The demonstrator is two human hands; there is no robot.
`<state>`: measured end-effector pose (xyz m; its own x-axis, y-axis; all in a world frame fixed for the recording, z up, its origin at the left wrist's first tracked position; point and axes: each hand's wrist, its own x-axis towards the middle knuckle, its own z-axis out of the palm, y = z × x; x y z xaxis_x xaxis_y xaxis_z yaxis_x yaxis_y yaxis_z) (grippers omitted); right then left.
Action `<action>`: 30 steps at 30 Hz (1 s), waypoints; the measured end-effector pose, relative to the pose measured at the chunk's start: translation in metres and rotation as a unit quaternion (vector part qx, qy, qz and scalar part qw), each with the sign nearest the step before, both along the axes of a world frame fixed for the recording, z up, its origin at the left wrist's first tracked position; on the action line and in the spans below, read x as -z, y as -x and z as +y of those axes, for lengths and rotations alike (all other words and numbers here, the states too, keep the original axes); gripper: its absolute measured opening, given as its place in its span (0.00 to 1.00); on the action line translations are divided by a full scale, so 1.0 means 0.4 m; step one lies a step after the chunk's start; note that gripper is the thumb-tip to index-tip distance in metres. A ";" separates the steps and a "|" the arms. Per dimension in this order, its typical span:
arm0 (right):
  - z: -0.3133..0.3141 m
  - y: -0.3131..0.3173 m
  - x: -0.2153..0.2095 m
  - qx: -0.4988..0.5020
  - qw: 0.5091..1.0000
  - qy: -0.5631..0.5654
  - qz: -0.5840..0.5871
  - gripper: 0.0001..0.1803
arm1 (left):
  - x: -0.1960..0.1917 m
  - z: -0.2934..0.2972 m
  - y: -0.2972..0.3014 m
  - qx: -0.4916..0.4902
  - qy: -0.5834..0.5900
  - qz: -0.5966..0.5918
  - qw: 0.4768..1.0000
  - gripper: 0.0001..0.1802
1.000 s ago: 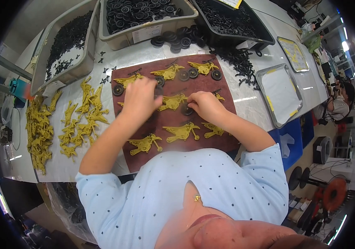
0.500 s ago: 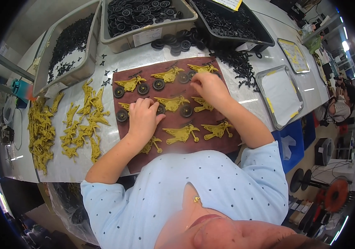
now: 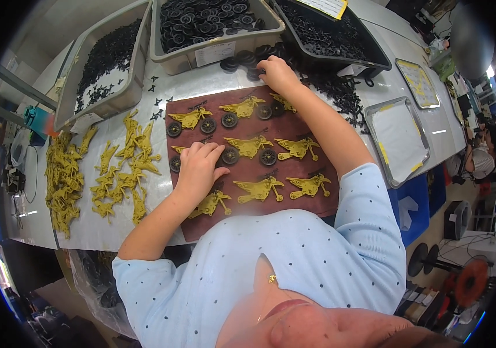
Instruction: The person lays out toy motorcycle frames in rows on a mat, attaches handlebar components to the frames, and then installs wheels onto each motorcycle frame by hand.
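A dark red mat (image 3: pixel 317 124) lies on the grey table with several yellow toy motorcycle frames on it, such as one (image 3: pixel 250 146) in the middle row. Some carry black wheels (image 3: pixel 267 156). My left hand (image 3: pixel 197 167) rests flat on the mat's left side, fingers apart, fingertips beside a black wheel (image 3: pixel 230 155). My right hand (image 3: pixel 277 74) reaches past the mat's far edge into loose black wheels (image 3: pixel 242 59) by the bins; whether it grips one is hidden.
Three bins sit along the far edge: small black parts (image 3: pixel 106 58), black wheels (image 3: pixel 213 20), more black parts (image 3: pixel 329 32). Loose yellow frames (image 3: pixel 123 165) and sprues (image 3: pixel 62 180) lie left of the mat. An empty metal tray (image 3: pixel 401 139) sits right. Another person (image 3: pixel 482 156) is far right.
My right hand has moved from the mat's middle up to the loose wheels beyond its far edge. My left hand has slid down to the mat's left middle.
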<state>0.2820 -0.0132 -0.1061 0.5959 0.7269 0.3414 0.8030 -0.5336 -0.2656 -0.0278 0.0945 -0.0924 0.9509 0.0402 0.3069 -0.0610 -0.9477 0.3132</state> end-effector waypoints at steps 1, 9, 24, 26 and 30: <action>0.008 -0.001 0.008 -0.017 1.000 -0.004 -0.005 0.10 | 0.001 0.002 0.001 -0.002 -0.001 -0.001 1.000 0.30; 0.034 -0.009 0.039 -0.072 0.985 0.049 -0.150 0.05 | -0.020 0.009 -0.040 0.004 -0.014 -0.042 0.999 0.28; -0.423 0.206 -0.166 0.071 0.890 -0.107 0.439 0.10 | 0.058 0.114 -0.631 -0.133 -0.092 -0.012 0.987 0.10; -0.485 0.255 -0.145 0.068 0.861 -0.096 0.494 0.09 | 0.080 0.129 -0.650 -0.174 -0.113 -0.050 0.977 0.09; -0.535 0.317 -0.095 0.110 0.854 -0.064 0.504 0.10 | 0.058 0.163 -0.661 -0.124 -0.078 -0.012 0.989 0.09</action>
